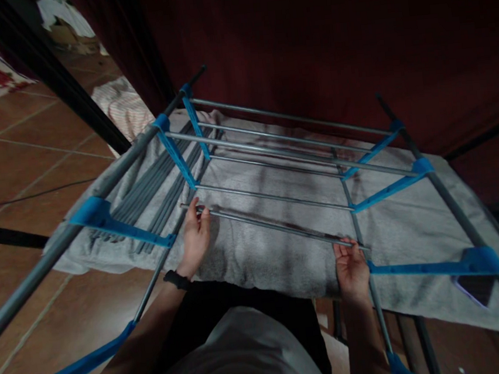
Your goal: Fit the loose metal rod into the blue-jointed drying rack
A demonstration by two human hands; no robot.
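Observation:
My left hand (196, 230) and my right hand (351, 262) hold a thin grey metal rod (271, 226) near its two ends, fingers closed round it. The rod slants down to the right between the two sides of a rack frame. On the left side, a blue plastic bracket (136, 227) sits close to my left hand. Beside my right hand is another blue bracket (420, 267), joined to a thick grey pole (454, 208). Several crossbars (277, 197) span the frame beyond the held rod.
The frame lies over a grey cloth-covered surface (261, 262). Loose grey rods (151, 179) lie bundled at the left. A phone (477, 288) rests at the right under a bracket. Dark red curtain (306, 40) hangs behind, and a tiled floor (18, 168) shows at left.

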